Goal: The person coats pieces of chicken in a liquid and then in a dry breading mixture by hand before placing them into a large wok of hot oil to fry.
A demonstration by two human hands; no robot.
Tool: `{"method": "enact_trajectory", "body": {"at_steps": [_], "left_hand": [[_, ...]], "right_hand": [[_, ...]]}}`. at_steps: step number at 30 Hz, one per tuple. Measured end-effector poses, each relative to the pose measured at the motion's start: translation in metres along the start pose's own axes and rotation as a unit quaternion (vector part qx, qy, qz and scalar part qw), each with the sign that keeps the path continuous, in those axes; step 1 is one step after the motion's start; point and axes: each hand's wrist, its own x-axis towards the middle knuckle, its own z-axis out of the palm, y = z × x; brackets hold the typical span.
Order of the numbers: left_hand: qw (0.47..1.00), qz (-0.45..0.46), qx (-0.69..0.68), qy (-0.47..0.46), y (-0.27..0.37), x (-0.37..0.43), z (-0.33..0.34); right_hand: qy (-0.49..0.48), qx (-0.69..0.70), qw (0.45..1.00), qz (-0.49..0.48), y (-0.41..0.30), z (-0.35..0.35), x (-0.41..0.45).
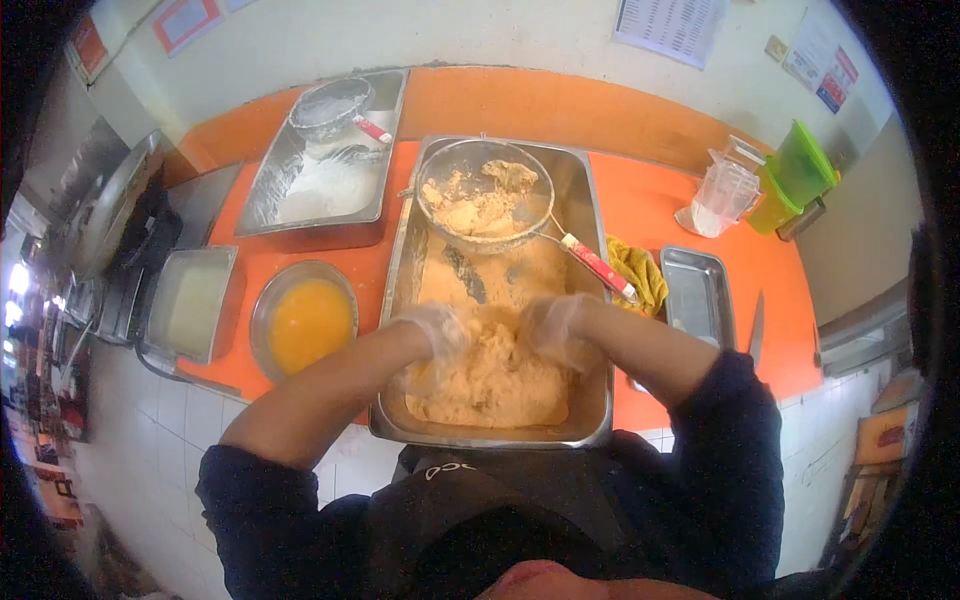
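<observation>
Both of my hands wear thin clear plastic gloves and are blurred. My left hand [442, 337] and my right hand [559, 330] are down in the pale orange flour mixture [495, 397], one on each side of a heaped lump. The mixture lies in a deep steel pan [604, 420] in front of me; the fingers are partly hidden in it. Over the pan's far end rests a round wire sieve [484, 195] with clumps of mixture in it, its red handle [600, 268] pointing to the right.
At left are a steel pan of white flour [330, 187] with a second sieve [330, 109], a bowl of orange liquid [311, 322] and a tub of pale liquid [191, 300]. At right are a yellow cloth [637, 274], a steel tray [697, 292], a knife [758, 322], a plastic jug [724, 187] and green containers [799, 165].
</observation>
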Motion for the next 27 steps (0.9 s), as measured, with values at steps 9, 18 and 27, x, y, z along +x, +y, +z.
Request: {"method": "enact_trajectory", "body": {"at_steps": [9, 18, 27], "left_hand": [[0.996, -0.035, 0.080, 0.021, -0.025, 0.089, 0.106], [0.989, 0.038, 0.116, 0.081, -0.037, 0.054, 0.113], [0.990, 0.090, -0.060, -0.089, 0.006, 0.038, 0.122]], "right_hand": [[0.121, 0.167, 0.974, 0.092, -0.002, 0.029, 0.080], [0.232, 0.216, 0.947, 0.054, -0.013, 0.036, 0.036], [-0.065, 0.248, 0.962, 0.089, -0.063, 0.057, 0.017]]}}
